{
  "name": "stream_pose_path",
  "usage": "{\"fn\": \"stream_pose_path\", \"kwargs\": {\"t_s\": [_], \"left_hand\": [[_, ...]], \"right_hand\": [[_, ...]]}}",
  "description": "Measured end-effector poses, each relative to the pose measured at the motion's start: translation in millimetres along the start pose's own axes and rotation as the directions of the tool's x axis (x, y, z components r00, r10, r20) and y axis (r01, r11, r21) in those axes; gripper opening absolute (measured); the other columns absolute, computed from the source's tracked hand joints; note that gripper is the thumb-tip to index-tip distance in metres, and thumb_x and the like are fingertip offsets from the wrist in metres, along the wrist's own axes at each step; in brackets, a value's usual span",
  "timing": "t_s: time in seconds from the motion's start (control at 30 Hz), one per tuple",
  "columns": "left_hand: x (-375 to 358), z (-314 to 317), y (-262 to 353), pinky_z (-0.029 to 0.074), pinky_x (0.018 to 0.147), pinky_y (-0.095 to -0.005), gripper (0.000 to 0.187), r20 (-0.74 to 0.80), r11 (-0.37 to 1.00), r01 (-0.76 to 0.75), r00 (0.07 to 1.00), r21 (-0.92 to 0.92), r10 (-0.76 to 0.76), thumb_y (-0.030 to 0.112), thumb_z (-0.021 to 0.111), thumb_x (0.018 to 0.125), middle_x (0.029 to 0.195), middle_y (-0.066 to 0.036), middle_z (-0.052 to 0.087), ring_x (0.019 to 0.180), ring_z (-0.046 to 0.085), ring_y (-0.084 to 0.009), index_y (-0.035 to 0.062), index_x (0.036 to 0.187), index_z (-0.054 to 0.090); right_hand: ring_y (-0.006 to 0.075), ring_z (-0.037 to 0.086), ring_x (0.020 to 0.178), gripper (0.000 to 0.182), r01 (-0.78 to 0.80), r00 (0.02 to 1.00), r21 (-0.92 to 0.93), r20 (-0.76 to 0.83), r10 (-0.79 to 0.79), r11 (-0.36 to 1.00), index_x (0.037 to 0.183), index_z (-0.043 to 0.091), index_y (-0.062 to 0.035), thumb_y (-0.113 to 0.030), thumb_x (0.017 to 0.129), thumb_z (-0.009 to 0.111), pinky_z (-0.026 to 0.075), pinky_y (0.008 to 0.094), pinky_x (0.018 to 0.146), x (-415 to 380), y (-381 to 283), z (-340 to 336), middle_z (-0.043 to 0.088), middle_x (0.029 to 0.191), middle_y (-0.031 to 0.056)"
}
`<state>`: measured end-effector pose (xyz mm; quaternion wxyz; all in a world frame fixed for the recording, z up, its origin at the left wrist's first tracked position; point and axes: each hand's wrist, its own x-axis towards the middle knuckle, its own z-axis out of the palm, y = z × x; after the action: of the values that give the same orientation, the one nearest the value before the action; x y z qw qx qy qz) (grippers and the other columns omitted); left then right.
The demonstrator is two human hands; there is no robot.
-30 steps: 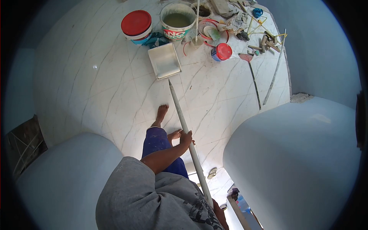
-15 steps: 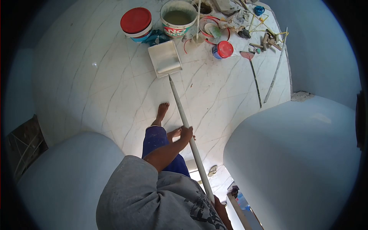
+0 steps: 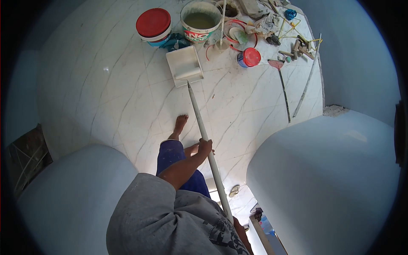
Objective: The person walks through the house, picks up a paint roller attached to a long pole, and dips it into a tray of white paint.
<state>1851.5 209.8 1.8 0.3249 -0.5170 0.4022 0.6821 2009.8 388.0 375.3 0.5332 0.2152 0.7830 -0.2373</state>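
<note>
A paint roller with a long pale pole (image 3: 198,111) slants up from the lower right. Its roller head (image 3: 190,73) lies in a white paint tray (image 3: 173,63) on the floor. My left hand (image 3: 205,147) is wrapped round the middle of the pole. Low beside my grey shirt, my right hand (image 3: 236,225) is at the pole's near end; its fingers are largely hidden.
Behind the tray stand a red-lidded bucket (image 3: 153,23) and a bucket of cloudy liquid (image 3: 199,21). Further right are a small red-lidded tub (image 3: 249,57), a long-handled scraper (image 3: 284,91) and scattered debris. Curved pale-blue walls (image 3: 314,170) flank me.
The roller head has shifted slightly further into the tray, away from its near rim. The pole and my hands have moved a little with it.
</note>
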Motion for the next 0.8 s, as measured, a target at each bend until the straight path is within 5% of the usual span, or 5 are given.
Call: {"fn": "stream_pose_path", "kwargs": {"t_s": [0.07,0.13,0.47,0.7,0.8], "left_hand": [[0,3,-1,0.05,0.039,-0.0431,0.039,0.117,0.996,0.052,0.992,-0.079,-0.043,0.022,0.049,0.081,0.081,-0.018,0.05,0.051,0.056,-0.0281,0.003,0.107,0.028],[-2,13,19,0.051,0.039,-0.0421,0.038,-0.137,0.993,-0.042,0.989,0.109,0.057,0.023,0.049,0.082,0.079,-0.016,0.05,0.051,0.056,-0.0272,0.0038,0.107,0.028],[-7,-2,70,0.046,0.039,-0.0362,0.034,-0.082,0.976,-0.202,0.975,0.081,0.209,0.027,0.048,0.083,0.082,-0.012,0.053,0.051,0.055,-0.0218,0.0085,0.106,0.033],[55,-16,3,0.046,0.046,-0.0386,0.028,0.236,0.971,0.088,0.971,-0.222,-0.034,0.029,0.049,0.083,0.091,-0.011,0.053,0.06,0.058,-0.021,0.0128,0.102,0.035],[15,7,9,0.05,0.039,-0.0437,0.036,-0.1,0.996,-0.074,0.992,0.05,0.078,0.023,0.051,0.081,0.066,-0.011,0.046,0.048,0.053,-0.0257,0.0039,0.101,0.028]], "right_hand": [[0.0413,0.058,0.073,0.044,0.019,0.999,0.01,-0.05,-0.018,1.0,0.117,0.041,-0.0092,-0.038,0.085,0.046,0.047,0.0449,0.059,3,13,5,0.059,0.076,0.0252],[0.0415,0.058,0.072,0.043,0.004,0.996,-0.012,-0.087,-0.005,1.0,0.117,0.041,-0.0095,-0.038,0.085,0.046,0.047,0.0451,0.058,10,-12,5,0.059,0.075,0.0251],[0.0435,0.056,0.074,0.04,0.029,0.992,-0.013,-0.126,-0.03,1.0,0.116,0.042,-0.0093,-0.036,0.086,0.044,0.045,0.0478,0.06,43,-35,5,0.058,0.076,0.0258],[0.0439,0.056,0.073,0.039,0.0,0.996,-0.035,-0.09,-0.004,0.999,0.115,0.042,-0.0092,-0.037,0.086,0.043,0.045,0.0487,0.06,37,-40,3,0.058,0.076,0.0256],[0.0435,0.056,0.072,0.039,-0.113,0.992,-0.068,-0.057,0.109,0.991,0.113,0.043,-0.009,-0.037,0.085,0.044,0.045,0.0485,0.059,19,-14,8,0.058,0.075,0.0255]]}}
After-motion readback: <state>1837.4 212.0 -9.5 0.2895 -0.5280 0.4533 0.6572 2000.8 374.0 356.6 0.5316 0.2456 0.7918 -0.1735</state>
